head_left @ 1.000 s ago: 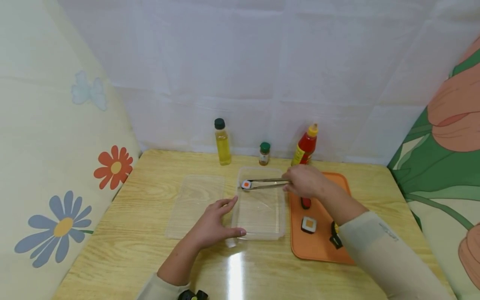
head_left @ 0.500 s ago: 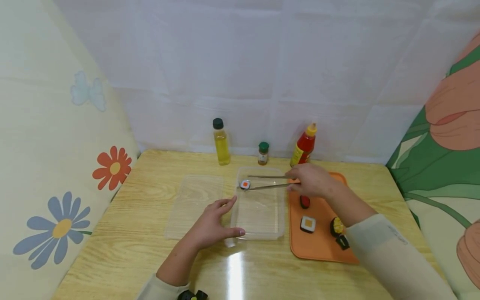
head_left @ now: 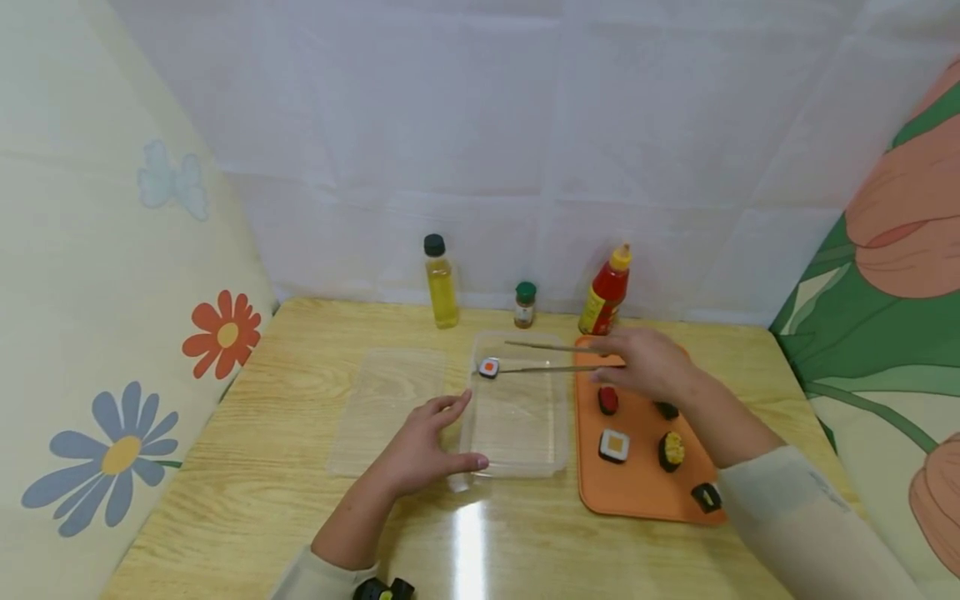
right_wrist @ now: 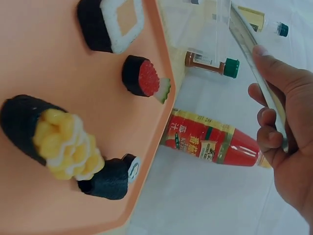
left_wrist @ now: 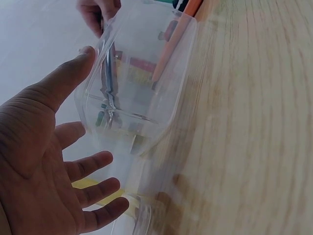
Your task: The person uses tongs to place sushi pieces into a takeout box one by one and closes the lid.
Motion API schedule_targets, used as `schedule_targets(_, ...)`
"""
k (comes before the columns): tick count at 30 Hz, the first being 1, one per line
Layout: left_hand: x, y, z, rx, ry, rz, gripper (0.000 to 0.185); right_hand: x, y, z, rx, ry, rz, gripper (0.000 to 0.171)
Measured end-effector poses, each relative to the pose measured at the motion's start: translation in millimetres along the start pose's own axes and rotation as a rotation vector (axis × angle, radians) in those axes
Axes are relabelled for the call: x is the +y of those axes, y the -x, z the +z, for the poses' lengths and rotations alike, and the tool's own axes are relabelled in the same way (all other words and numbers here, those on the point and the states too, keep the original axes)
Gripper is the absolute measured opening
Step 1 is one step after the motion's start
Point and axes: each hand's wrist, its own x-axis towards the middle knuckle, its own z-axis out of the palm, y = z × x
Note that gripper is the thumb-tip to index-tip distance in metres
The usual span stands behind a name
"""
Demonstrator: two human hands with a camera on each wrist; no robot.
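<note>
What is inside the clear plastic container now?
Inside the clear container lies one sushi roll, at its far left corner, with the tongs open beside it. Nothing else shows inside.

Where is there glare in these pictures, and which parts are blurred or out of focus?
Head view: sharp overall, with a bright glare streak on the table in front of the clear container. Left wrist view: the container and the background are soft. Right wrist view: the sushi pieces are slightly soft.

Left hand spread open beside the clear container — thumb against its wall — on the wooden table.
</note>
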Motion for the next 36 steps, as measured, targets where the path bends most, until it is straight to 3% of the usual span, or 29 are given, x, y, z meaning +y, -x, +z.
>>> schedule_targets(16,0.4,-3.5,0.5,0.002,0.002,0.005,0.104,11.1,26.7,7.1,0.116,-0.060,-0.025,0.041)
schedule_targets(36,-1.4,-1.1,1.0,-0.008,0.019,-0.017,0.106,20.4,68.1,26.3,0.343,-0.079,-0.095,0.039)
